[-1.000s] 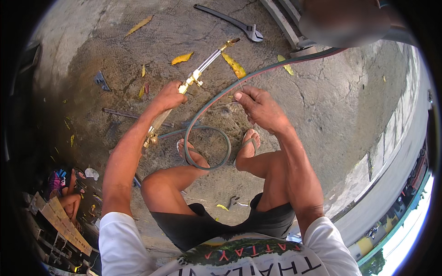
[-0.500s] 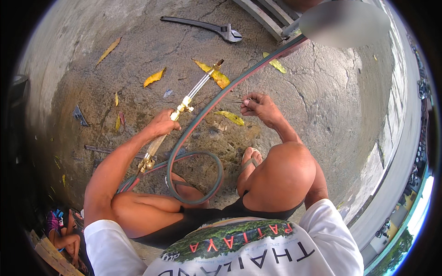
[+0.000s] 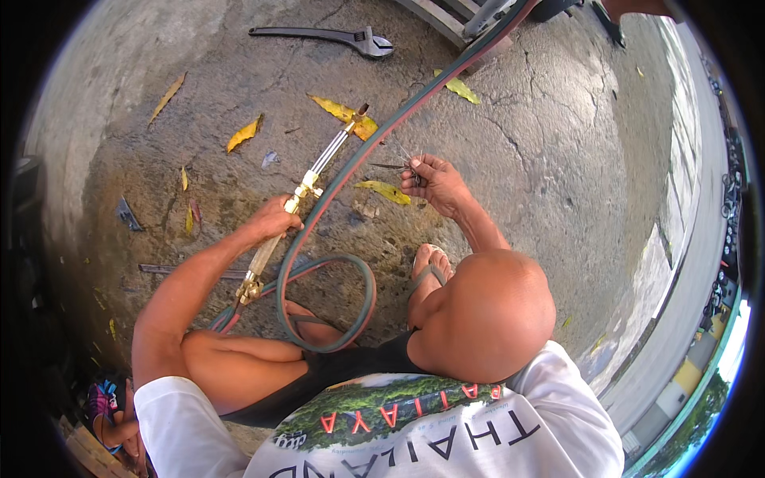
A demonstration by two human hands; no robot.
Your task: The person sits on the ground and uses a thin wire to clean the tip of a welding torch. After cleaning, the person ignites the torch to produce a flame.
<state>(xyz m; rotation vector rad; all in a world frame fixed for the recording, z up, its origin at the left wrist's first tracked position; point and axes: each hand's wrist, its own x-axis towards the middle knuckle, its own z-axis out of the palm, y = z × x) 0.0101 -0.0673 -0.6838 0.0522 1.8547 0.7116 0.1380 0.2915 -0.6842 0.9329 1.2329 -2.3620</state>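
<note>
**Right hand point(image 3: 437, 187) shifted farther from the red-and-green hose point(image 3: 414, 105) since one second earlier**

Its fingers pinch thin, fanned wires point(image 3: 390, 166) right of the hose. The left hand point(image 3: 273, 219) is wrapped around the torch point(image 3: 306, 188), slanting left of the hose, its tip overlapping a yellow leaf point(image 3: 331, 106).

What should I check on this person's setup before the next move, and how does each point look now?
1. Torch gripped: ok, left hand wraps its handle.
2. Thin wires gripped: ok, right hand pinches them.
3. Hose loop clear of left foot: not ok, they overlap in view.
4. Torch tip clear of yellow leaf: cannot tell, they overlap in view.
5. Wrench apart from hose: ok.
</note>
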